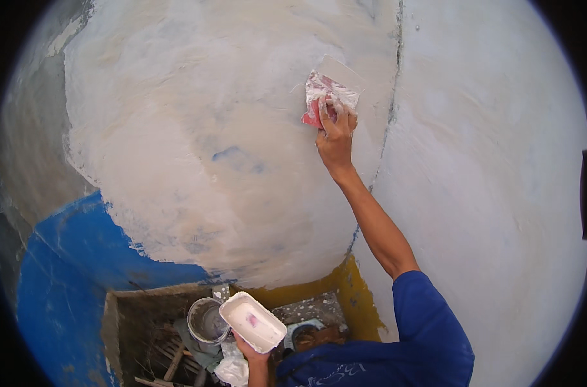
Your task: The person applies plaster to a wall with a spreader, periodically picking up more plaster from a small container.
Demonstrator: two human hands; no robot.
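- Where the lower edge cuts off the person's body, a blue shirt (429, 316) shows, its short sleeve leading to the outstretched right arm.
- The left hand (249, 347) grasps the tray (265, 312) by its lower side, part of its fingers hidden beneath; the tray is pale, oblong and tilted, with whitish paste and a pinkish patch inside.
- The right hand (336, 132), smeared with white on its fingers, grips the scraper (331, 88) high up, left of the corner line (393, 106); the scraper is red, thickly coated with white paste, and lies against the left wall (171, 148).
- This wall bears uneven whitish paste with a small bluish patch; the right wall (487, 155) beyond the corner line is paler and smoother.
- Lower on the left is blue paint (68, 264), with bare grey wall (32, 129) above it; a yellow band (358, 297) runs low near the corner.
- Below, just left of the tray, stands a bucket (198, 317) with greyish residue; a white bag (232, 371) and wood scraps (175, 362) lie near it.
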